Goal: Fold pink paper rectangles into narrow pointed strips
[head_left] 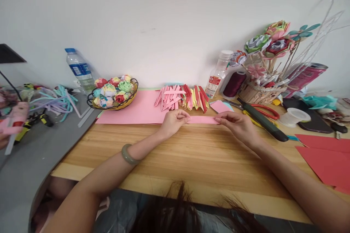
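Note:
A narrow pink paper strip (202,119) stretches level between my two hands, just above the wooden table. My left hand (175,122) pinches its left end between thumb and fingers. At the other end, my right hand (237,125) grips the strip the same way. Right behind the strip lies a pile of folded pink, red and yellow paper strips (182,97). Under the pile's left part is a large pink paper sheet (131,113). Small pink and blue paper pieces (221,106) rest behind my right hand.
A basket of paper flowers (116,93) stands at the back left, near a water bottle (79,69). A clear bottle (217,76), purple thread spool (234,84), flower pot (258,92), dark-handled cutter (265,122) and red paper (325,164) occupy the right. Another person's hand (3,140) shows at far left.

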A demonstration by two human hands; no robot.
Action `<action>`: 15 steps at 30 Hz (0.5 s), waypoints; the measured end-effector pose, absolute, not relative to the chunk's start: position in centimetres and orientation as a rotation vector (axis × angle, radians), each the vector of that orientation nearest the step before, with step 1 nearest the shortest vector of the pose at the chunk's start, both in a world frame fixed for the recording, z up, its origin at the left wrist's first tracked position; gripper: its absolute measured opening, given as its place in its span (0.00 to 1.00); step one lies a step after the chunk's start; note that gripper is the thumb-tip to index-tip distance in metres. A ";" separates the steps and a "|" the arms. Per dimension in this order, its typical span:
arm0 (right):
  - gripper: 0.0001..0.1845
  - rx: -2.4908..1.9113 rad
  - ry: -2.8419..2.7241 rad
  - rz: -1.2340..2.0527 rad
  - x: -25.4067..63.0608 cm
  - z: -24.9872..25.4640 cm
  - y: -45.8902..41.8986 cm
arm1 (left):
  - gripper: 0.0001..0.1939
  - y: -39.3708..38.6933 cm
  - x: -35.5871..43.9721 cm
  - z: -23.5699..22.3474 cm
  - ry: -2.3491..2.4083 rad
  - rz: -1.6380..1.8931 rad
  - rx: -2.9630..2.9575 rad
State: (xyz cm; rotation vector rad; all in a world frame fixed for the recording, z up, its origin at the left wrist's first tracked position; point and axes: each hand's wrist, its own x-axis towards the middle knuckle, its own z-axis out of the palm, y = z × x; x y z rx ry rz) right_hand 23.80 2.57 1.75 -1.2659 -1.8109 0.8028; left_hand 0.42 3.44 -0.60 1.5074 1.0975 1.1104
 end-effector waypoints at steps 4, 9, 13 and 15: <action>0.26 -1.276 -1.821 0.810 23.9 1.7 2.5 | 0.04 3.4 0.5 -0.6 1.087 1.106 1.536; 0.24 -1.306 -1.885 0.849 24.0 1.6 2.6 | 0.01 3.5 0.4 -1.0 1.131 1.049 1.602; 0.23 -1.335 -1.986 0.895 24.5 0.9 3.2 | 0.02 3.4 0.3 -1.5 1.190 0.941 1.683; 0.21 -1.349 -2.037 0.907 24.8 0.4 3.5 | 0.02 3.3 0.4 -1.7 1.202 0.884 1.718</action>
